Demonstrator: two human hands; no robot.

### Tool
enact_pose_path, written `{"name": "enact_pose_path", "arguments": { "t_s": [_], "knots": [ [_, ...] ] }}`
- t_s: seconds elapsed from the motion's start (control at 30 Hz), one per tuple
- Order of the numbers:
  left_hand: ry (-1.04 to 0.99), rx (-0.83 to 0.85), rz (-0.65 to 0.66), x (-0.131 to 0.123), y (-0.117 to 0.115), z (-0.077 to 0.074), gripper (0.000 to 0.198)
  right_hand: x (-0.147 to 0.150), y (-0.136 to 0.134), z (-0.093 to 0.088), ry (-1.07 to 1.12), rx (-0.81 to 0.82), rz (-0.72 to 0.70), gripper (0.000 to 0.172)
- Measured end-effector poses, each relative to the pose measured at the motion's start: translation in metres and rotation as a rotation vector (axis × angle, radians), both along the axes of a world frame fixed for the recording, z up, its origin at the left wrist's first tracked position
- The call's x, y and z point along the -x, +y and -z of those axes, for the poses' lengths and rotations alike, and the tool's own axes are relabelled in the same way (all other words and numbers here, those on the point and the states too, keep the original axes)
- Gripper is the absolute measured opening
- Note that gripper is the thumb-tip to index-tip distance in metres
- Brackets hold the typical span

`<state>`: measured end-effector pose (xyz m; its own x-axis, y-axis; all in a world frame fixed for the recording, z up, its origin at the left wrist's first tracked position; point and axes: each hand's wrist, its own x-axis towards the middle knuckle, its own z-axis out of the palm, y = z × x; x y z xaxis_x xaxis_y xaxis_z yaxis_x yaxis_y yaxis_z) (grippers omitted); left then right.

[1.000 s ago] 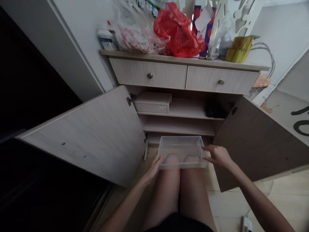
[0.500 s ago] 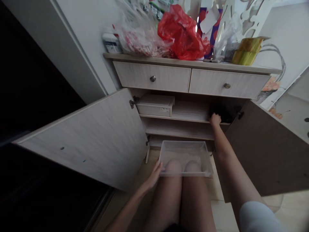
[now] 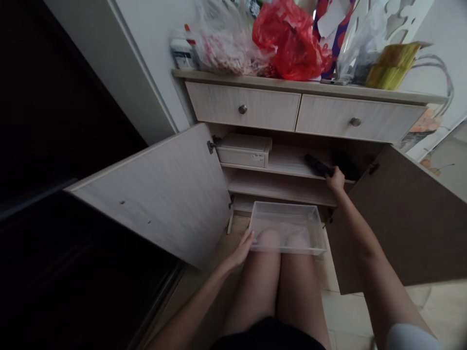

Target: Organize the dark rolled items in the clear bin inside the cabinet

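On my knees rests a clear plastic box (image 3: pixel 284 209), open at the top. My left hand (image 3: pixel 243 249) grips its left side, the thumb over the near corner. At the right of the cabinet's upper shelf (image 3: pixel 288 158), my right hand (image 3: pixel 335 179) is closed around the near end of a long black shoe-shaped thing (image 3: pixel 316 164). Its far end points left over the shelf. Another black item (image 3: pixel 345 163) lies behind my right hand in shadow, too dark to make out.
Both cabinet doors stand open, the left door (image 3: pixel 164 194) and the right door (image 3: pixel 401 223). A pale drawer box (image 3: pixel 242 148) sits on the upper shelf's left. A red plastic bag (image 3: pixel 292 43) and other bags lie on the cabinet top.
My right hand has drawn the long black thing leftward, away from the dark item at the shelf's right end. My left hand still holds the box. The view has shifted slightly.
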<state>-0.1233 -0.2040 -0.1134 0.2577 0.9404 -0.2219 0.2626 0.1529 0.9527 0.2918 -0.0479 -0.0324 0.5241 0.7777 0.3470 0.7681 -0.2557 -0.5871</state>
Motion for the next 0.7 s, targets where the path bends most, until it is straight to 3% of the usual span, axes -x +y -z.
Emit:
{"name": "enact_pose_path", "arguments": {
  "t_s": [0.13,0.2,0.3,0.43,0.7],
  "knots": [
    [0.037,0.038,0.016,0.001,0.000,-0.004,0.081,0.009,-0.044,0.008,0.247,-0.139,-0.418,0.045],
    [0.035,0.041,0.017,0.000,0.001,-0.003,0.081,0.020,-0.075,0.010,0.313,-0.107,-0.620,0.046],
    [0.027,0.032,0.024,0.000,0.001,0.001,0.084,0.037,-0.117,0.012,0.307,-0.012,-0.788,0.044],
    [0.014,0.022,0.048,-0.001,0.001,0.002,0.096,0.052,-0.143,0.018,0.189,0.064,-0.911,0.036],
    [0.012,0.020,0.050,0.000,0.001,-0.003,0.088,0.077,-0.138,0.034,-0.102,0.128,-0.905,0.033]
  ]
}}
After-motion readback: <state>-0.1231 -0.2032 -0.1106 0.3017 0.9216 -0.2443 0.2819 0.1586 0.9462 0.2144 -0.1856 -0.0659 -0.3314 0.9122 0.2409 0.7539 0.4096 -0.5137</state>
